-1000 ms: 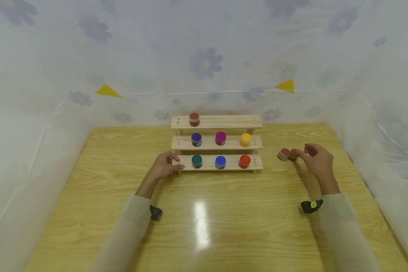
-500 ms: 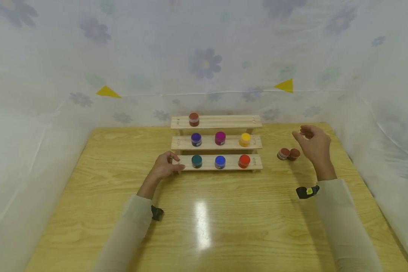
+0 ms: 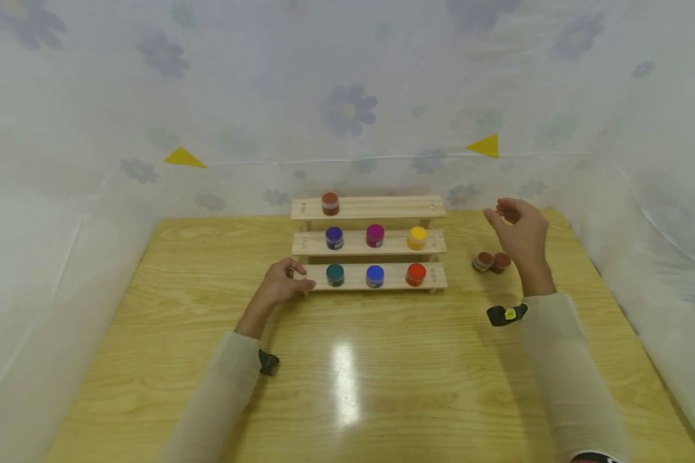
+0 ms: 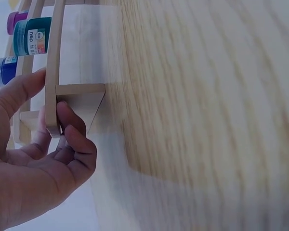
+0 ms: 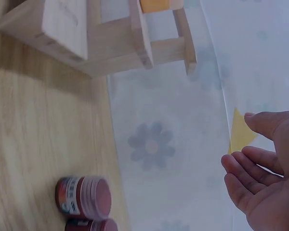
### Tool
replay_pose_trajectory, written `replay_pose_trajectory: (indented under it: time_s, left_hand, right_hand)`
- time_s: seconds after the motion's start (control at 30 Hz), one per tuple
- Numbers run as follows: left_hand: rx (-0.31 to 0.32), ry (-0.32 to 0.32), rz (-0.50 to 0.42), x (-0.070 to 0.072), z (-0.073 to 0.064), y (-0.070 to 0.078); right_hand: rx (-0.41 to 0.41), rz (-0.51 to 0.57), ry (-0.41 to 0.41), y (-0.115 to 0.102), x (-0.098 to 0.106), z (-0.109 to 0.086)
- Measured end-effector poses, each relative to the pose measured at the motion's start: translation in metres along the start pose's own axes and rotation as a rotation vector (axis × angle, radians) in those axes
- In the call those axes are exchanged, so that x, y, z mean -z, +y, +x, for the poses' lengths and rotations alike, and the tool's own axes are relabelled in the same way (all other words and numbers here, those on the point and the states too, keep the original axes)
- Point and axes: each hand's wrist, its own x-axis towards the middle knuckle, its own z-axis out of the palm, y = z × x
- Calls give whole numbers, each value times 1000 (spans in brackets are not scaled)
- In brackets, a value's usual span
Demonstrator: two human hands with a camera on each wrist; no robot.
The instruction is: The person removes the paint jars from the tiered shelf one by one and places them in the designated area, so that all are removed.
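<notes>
A three-tier wooden rack (image 3: 356, 278) stands at the back of the table. My left hand (image 3: 280, 283) grips the left end of its lowest board, with the thumb on top and fingers curled beneath, as the left wrist view shows. Closest to that hand is a dark green paint jar (image 4: 32, 36). My right hand (image 3: 521, 233) is raised with nothing in it, thumb and fingers apart. Below and beside it, two brown-lidded paint jars (image 3: 482, 262) sit close together on the table. In the right wrist view a jar (image 5: 82, 197) shows its label.
The lowest board also carries a blue jar (image 3: 374, 276) and a red jar (image 3: 416, 274). Dark blue, magenta (image 3: 374, 235) and yellow jars line the middle board. One brown jar (image 3: 330, 204) stands on the top board's left. A flowered sheet (image 3: 347, 109) hangs behind the table.
My right hand has left the two brown-lidded jars, rising and drifting back and to the left, with the jars staying on the table. My left hand keeps its grip on the rack.
</notes>
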Motion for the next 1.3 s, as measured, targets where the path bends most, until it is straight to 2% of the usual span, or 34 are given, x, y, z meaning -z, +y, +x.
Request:
replay_pose_trajectory:
  time_s: [0.3, 0.5, 0.93, 1.3]
  left_hand:
    - [15, -8, 5, 2, 1, 1]
    - [1, -13, -9, 4, 1, 2]
    - [26, 2, -7, 2, 0, 3]
    - [39, 1, 1, 2, -1, 6]
  right_hand:
    - [40, 56, -44, -19, -24, 5]
    - [89, 79, -49, -29, -40, 9]
    - [164, 143, -60, -58, -67, 8]
    - [127, 184, -91, -73, -83, 9]
